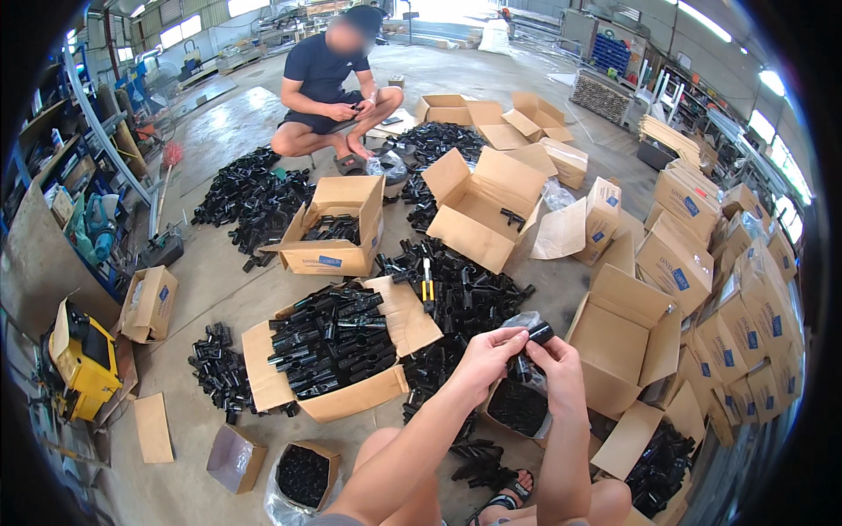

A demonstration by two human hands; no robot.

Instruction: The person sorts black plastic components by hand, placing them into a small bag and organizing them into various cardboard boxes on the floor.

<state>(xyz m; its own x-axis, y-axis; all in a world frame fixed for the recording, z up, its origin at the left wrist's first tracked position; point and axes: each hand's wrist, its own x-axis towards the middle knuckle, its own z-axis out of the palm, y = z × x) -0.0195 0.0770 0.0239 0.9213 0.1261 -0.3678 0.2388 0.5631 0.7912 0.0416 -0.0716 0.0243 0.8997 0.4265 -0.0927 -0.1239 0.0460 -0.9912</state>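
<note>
Between my two hands is a black pipe fitting (540, 333), a short glossy tube with an open end facing up and right. My left hand (491, 355) pinches it from the left, fingertips pressed together at its side. My right hand (556, 361) grips it from the right with the thumb along it. The fingers hide its lower part. Just below the hands stands a small box (519, 408) of small black pieces, lined with clear plastic. A heap of black fittings (465, 294) lies beyond my left forearm, with a yellow-and-black hand tool (428, 285) on it.
An open carton (399, 383) full of fittings stands left of my arms. An empty carton (614, 337) is at the right, before stacked cartons (745, 324). Across the floor a squatting person (329, 83) handles a small dark piece. A small box (305, 473) of black pieces sits near my knee.
</note>
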